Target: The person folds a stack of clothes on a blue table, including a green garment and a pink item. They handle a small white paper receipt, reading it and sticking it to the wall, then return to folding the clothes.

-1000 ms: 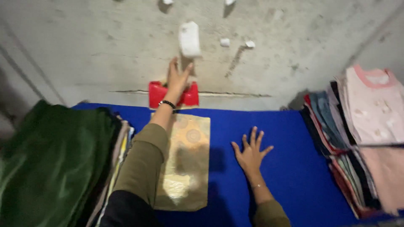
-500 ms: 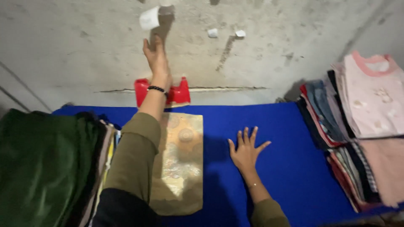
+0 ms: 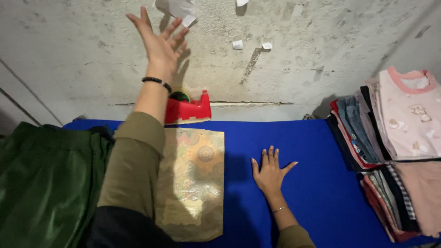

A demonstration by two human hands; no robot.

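The left hand (image 3: 158,39) is raised, fingers spread and empty, just below a white paper scrap (image 3: 180,9) on the far wall. The right hand (image 3: 270,172) lies flat, open, on the blue tabletop (image 3: 317,183) (beside the patterned gold packet (image 3: 195,183), untouched; red tape dispenser (image 3: 188,109) behind).

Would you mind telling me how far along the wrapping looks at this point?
Done: a flat golden patterned package lies on the blue table. In hand: nothing; the left hand is raised open near white scraps on the wall, the right hand flat on the table. Left: folded clothes sit stacked unwrapped.
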